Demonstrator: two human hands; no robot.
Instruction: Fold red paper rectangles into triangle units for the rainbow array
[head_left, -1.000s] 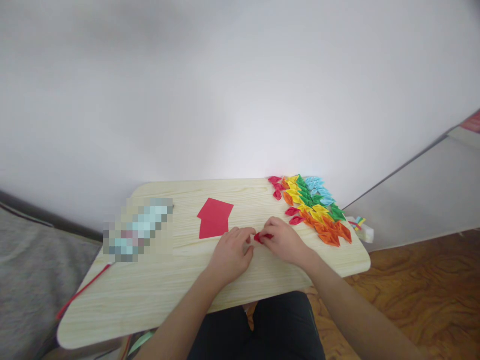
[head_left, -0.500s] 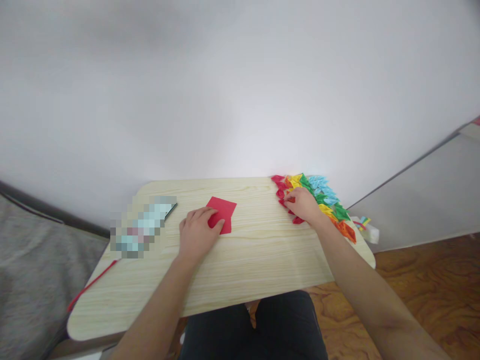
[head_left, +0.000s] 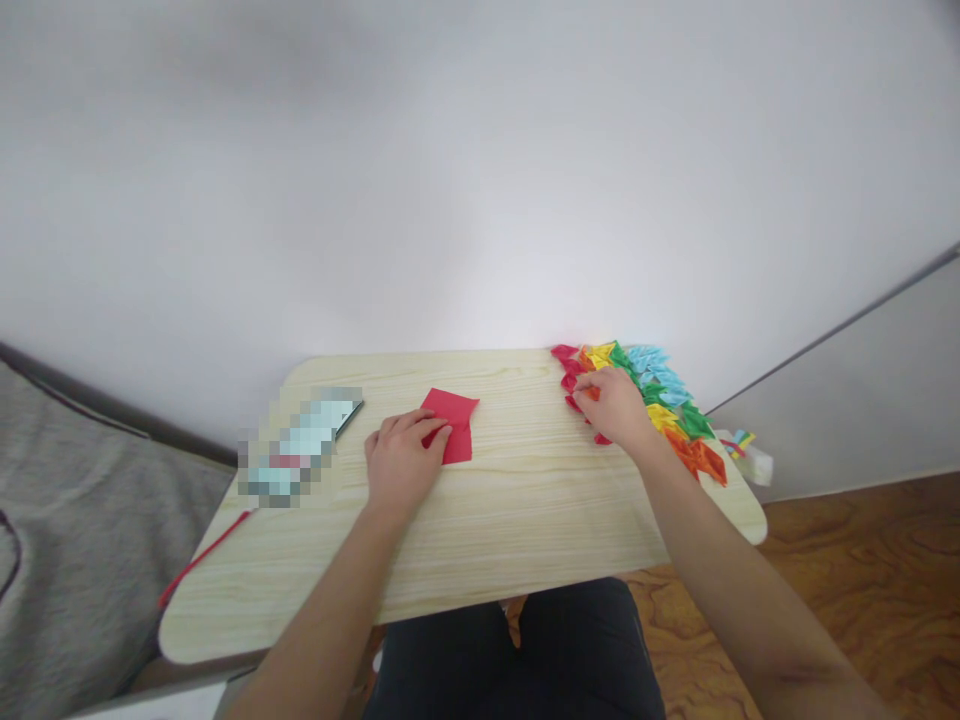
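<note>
Two red sheets (head_left: 452, 402) are lying on the worktop (head_left: 525, 510); the left hand (head_left: 405, 455) is pinching one, likely steadying it. The right hand (head_left: 611, 402) is reaching among folded pieces (head_left: 660, 375), probably grouped by colour for order; its hold is impossible to tell.

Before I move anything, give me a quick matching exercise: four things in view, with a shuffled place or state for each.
Things:
1. Left hand
2. Right hand
3. Phone
4. Cord

Places or states:
A. At the colorful folded pieces
B. Thin and red, slanting toward the table's near left corner
C. At the flat red paper
D. Pale screen, pixelated

Pairs: 1-C, 2-A, 3-D, 4-B
</note>
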